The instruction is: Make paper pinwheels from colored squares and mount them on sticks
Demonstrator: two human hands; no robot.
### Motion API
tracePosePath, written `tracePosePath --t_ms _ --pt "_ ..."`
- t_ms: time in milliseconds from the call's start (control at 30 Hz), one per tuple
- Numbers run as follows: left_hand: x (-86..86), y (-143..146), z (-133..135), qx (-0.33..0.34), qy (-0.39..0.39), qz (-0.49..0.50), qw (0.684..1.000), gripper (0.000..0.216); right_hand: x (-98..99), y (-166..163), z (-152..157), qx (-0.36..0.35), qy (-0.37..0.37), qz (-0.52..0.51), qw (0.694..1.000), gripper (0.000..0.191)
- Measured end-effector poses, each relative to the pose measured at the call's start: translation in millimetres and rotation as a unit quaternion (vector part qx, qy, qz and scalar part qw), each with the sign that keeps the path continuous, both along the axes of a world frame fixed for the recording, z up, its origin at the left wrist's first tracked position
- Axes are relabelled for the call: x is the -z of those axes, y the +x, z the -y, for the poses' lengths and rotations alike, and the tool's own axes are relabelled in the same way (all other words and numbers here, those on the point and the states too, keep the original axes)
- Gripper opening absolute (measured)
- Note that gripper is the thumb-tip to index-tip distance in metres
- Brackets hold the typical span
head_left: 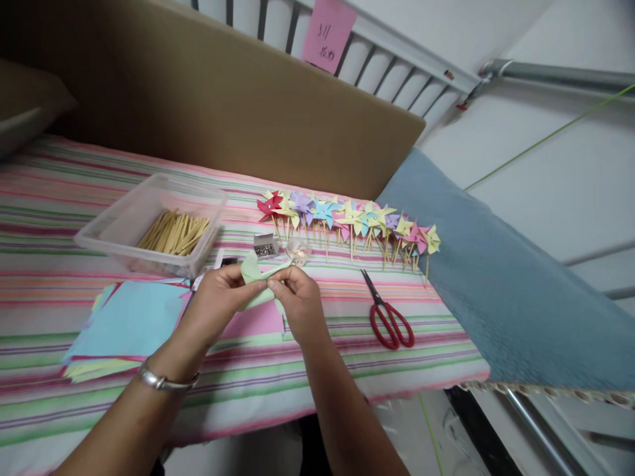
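Observation:
Between my two hands, above the striped tablecloth, is a pale green paper pinwheel (252, 268) with its corners folded in toward the middle. My left hand (225, 294) pinches it from the left. From the right, the thumb and fingers of my right hand (297, 297) grip it close to its centre. Whatever lies under the fingertips is hidden. Below the hands is a pink paper sheet (254, 321). Just beyond them stand a small box of metal pins (266, 247) and a small clear round container (298, 250).
A clear plastic tub (119, 228) of wooden sticks (174, 233) stands at left, behind a stack of coloured paper (131, 317). Finished pinwheels (350, 218) on sticks lie in a row at the back. Red-handled scissors (389, 320) rest at right. Cardboard (238, 99) walls the far side.

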State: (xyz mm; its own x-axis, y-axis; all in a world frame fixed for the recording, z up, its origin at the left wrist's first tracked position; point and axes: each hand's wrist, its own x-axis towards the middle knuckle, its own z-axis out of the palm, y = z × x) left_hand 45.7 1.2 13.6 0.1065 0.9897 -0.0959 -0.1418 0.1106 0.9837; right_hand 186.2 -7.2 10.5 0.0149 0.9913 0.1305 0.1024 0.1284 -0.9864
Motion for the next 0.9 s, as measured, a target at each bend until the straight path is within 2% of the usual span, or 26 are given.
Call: tracePosePath --t_ms 467,900 --pt "2.5 0.1 -0.2 0.008 -0.005 0.036 0.999 0.017 -2.6 0.2 1.1 -0.026 -0.025 -0.038 0.999 0.008" --pt "-2.1 -0.3 1.8 0.006 0.006 0.038 0.999 0.01 4.2 -1.0 -1.0 -0.035 -0.027 -0.077 0.996 0.005"
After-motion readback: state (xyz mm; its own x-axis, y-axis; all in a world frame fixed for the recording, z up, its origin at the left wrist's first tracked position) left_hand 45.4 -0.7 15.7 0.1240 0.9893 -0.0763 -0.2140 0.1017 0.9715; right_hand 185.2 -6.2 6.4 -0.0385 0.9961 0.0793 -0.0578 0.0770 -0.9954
